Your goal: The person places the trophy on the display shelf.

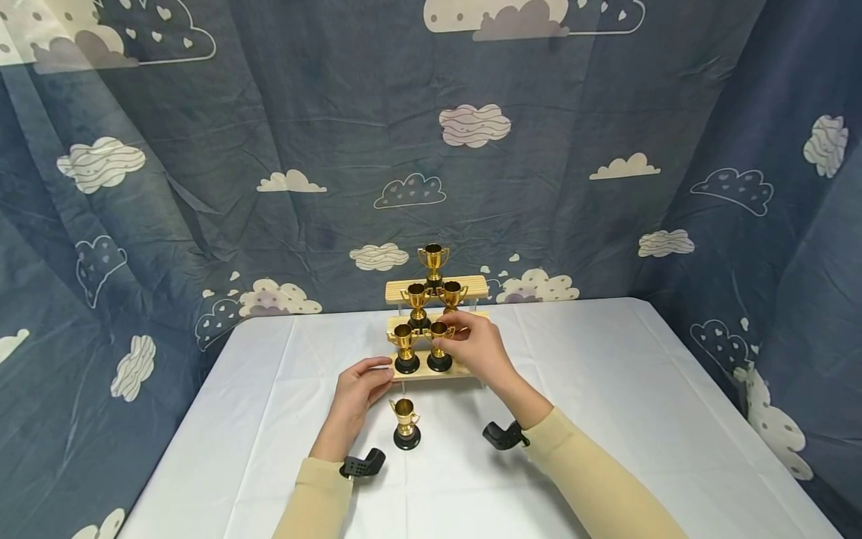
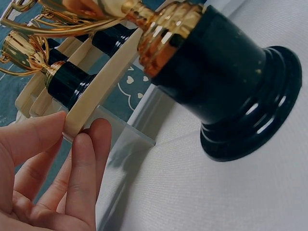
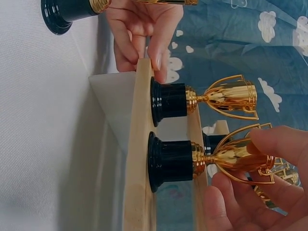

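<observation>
My right hand (image 1: 480, 348) pinches the cup of a small gold trophy (image 3: 171, 161), whose black base sits on the bottom board of a wooden tiered stand (image 1: 438, 376). Thumb and fingertips (image 3: 263, 139) lie against the gold cup. Just left of it, another trophy (image 1: 405, 348) stands upright on the same board. My left hand (image 1: 360, 391) holds the left end of that board, thumb (image 2: 33, 139) against one face and fingers on the other. In front of the stand, a single trophy (image 1: 406, 434) stands on the table near the left hand.
Two trophies stand on the middle board, the right one (image 1: 453, 293) partly hidden by the right hand. One trophy (image 1: 434, 258) tops the upper board (image 1: 400, 292). Clear supports (image 2: 125, 127) carry the boards. White cloth covers the table (image 1: 572, 389); a cloud-patterned blue curtain (image 1: 323, 150) surrounds it.
</observation>
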### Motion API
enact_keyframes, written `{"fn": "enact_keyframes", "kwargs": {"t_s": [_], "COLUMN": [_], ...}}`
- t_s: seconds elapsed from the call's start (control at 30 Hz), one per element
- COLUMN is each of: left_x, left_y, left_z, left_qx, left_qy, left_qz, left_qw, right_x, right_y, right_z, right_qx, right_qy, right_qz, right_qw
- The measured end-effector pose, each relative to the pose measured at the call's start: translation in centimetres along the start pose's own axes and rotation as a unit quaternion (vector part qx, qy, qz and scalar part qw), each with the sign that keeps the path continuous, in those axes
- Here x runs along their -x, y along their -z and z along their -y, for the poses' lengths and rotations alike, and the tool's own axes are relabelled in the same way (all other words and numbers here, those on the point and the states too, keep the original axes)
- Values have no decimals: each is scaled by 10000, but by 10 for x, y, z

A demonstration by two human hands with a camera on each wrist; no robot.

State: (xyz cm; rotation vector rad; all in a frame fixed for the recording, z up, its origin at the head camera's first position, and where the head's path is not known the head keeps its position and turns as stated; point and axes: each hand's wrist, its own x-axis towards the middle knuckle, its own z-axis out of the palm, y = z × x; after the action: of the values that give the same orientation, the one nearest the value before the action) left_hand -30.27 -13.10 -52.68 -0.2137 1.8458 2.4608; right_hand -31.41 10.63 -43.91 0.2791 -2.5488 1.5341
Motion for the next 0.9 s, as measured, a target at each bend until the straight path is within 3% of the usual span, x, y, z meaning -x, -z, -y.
{"fn": "enact_keyframes", "kwargs": {"t_s": [0.9], "left_x": [-1], "left_y": [1], "left_z": [1], "left_qx": [-70], "left_qy": [45], "left_qz": [-19], "left_qw": [10000], "right_x": [2], "right_y": [-3], "right_z": [0], "right_qx": [33], "right_qy": [-6], "right_qz": [-68], "right_qw": [10000]}}
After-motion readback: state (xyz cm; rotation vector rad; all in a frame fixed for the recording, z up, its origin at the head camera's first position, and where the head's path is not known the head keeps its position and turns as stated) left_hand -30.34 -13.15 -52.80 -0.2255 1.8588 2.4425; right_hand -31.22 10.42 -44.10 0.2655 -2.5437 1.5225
